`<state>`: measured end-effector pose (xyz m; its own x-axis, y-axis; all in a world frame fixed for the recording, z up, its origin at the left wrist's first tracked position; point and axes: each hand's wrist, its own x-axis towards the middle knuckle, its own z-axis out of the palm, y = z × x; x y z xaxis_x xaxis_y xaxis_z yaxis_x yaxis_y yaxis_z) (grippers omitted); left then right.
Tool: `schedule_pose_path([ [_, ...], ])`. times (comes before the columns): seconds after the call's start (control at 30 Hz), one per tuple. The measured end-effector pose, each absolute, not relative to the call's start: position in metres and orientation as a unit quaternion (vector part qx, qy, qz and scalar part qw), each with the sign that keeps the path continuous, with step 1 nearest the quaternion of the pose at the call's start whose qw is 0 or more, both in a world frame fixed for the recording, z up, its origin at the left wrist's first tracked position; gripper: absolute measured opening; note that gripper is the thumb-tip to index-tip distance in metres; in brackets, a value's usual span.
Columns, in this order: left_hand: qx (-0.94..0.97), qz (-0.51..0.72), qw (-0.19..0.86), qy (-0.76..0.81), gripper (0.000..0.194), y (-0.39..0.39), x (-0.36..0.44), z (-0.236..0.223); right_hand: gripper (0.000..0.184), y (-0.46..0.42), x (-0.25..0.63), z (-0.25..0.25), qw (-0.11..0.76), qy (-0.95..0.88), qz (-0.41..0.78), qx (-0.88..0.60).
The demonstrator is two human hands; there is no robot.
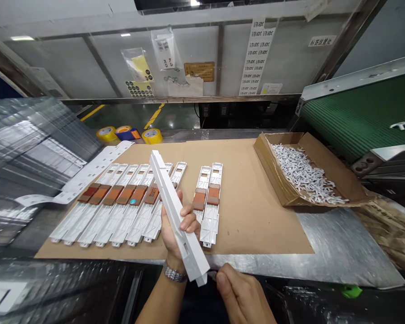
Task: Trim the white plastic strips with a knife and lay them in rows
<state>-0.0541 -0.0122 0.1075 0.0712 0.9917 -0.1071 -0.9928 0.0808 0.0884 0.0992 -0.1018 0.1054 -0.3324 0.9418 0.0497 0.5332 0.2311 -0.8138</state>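
Observation:
My left hand [175, 229] is wrapped round a long white plastic bar [176, 202], held tilted above the table with its lower end towards me. A metal-banded watch [174, 272] sits on that wrist. Close by the bar's lower end is my right hand [239, 288], its fingers pinched together; a small dark tip shows between them and the bar, too little to name. Under and beside the left hand, several white plastic strips [121, 220] with brown-orange blocks on them lie in a row, and two more strips [213, 202] lie to the right.
Brown cardboard [253, 193] covers the metal table [340, 247]. A cardboard box [273, 180] of small white plastic pieces [303, 171] stands right, beside a green conveyor [364, 112]. Tape rolls [151, 136] and a label strip [84, 175] lie back left. Stacked clear-wrapped items [30, 157] stand left.

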Motion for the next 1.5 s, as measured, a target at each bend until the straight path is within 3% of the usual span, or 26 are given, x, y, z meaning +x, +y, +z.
schedule_pose_path([
  [1.0,0.024,0.682,0.710,0.174,0.048,-0.005,-0.045,0.114,0.040,-0.105,0.101,0.117,0.201,-0.741,0.430,-0.475],
  [1.17,0.041,0.687,0.687,0.232,0.043,-0.006,-0.043,0.121,0.032,-0.104,0.114,0.114,0.321,-0.682,0.461,-0.467],
  [1.27,0.072,0.676,0.664,0.311,0.034,-0.012,-0.043,0.120,0.026,-0.103,0.124,0.103,0.389,-0.651,0.392,-0.521],
  [1.37,0.107,0.653,0.643,0.385,0.029,-0.017,-0.044,0.114,0.030,-0.102,0.130,0.090,0.442,-0.675,0.211,-0.551],
  [1.5,0.119,0.666,0.603,0.421,0.036,-0.021,-0.043,0.110,0.038,-0.100,0.129,0.086,0.411,-0.721,0.018,-0.558],
])
